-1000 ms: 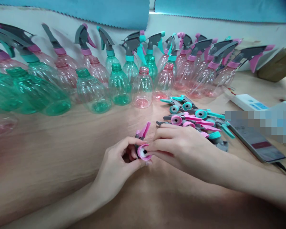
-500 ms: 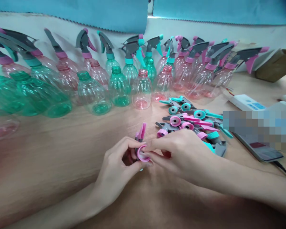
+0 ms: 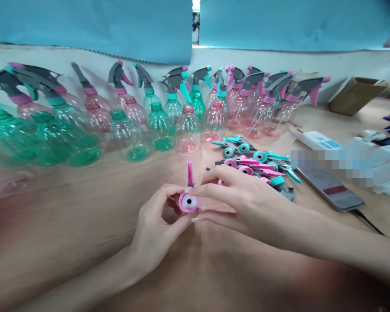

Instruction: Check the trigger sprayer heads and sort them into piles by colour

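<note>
Between my hands is a grey and pink trigger spray head (image 3: 189, 202). Its pink collar faces me, showing a white disc with a dark centre hole, and its pink trigger points away. My left hand (image 3: 156, 225) is closed round the collar from the left. From the right, my right hand (image 3: 250, 201) has its fingertips and thumb on the collar's edge. Behind the right hand lies a heap of loose spray heads (image 3: 260, 156), turquoise and pink, partly hidden by that hand.
Spray bottles with heads (image 3: 173, 106) stand along the wall. Open-necked green bottles (image 3: 161, 130) and pink bottles (image 3: 188, 130) stand in front of them. To the right lie a phone (image 3: 331, 186) with a cable and a white box (image 3: 318, 141). A brown carton (image 3: 355, 97) sits farther back.
My right fingers have drawn back from inside the collar to its edge, uncovering the white disc and hole. The spray head now points more straight at me. The camera view has shifted.
</note>
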Demonstrator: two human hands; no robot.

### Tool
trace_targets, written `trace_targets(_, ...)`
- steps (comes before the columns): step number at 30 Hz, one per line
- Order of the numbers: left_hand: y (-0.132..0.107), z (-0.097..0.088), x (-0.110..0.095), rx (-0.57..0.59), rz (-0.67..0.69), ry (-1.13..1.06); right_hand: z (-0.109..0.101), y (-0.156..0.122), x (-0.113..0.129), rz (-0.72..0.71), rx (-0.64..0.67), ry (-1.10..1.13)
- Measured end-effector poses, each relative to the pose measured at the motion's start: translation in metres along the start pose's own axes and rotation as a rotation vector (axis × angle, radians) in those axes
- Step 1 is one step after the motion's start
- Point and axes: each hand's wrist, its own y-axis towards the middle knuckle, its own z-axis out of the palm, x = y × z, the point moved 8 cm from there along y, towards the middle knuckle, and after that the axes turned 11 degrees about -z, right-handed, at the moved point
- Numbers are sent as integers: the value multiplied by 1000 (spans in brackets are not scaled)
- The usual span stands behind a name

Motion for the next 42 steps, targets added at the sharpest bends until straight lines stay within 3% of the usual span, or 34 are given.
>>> trace_targets(3,-3,0,-6,-22,34,42,-12,-17,-7,19,-13,-57)
trace_targets(7,0,0,-20,-55,70,56,-24,-58,-38,161,8,-192)
trace_targets(9,7,5,-30,-60,76,13,-33,-79,-50,176,-43,-241)
trace_targets(12,27,28,-46,-2,63,-80,-44,-104,-63,234,-78,-298)
trace_targets(16,62,78,-67,149,156,-77,-51,-122,-70,325,-113,-308)
trace_targets(18,79,97,-71,157,209,-1,-50,-127,-69,327,-129,-311)
trace_targets(21,102,110,-66,128,217,77,-43,-134,-70,321,-124,-320)
trace_targets(27,113,110,-58,179,271,314,-30,-142,-80,383,-76,-294)
trace_targets(35,96,93,-50,259,317,516,-32,-108,-113,426,-55,-250)
trace_targets(42,81,87,-35,295,303,605,-7,-89,-127,424,-28,-237)
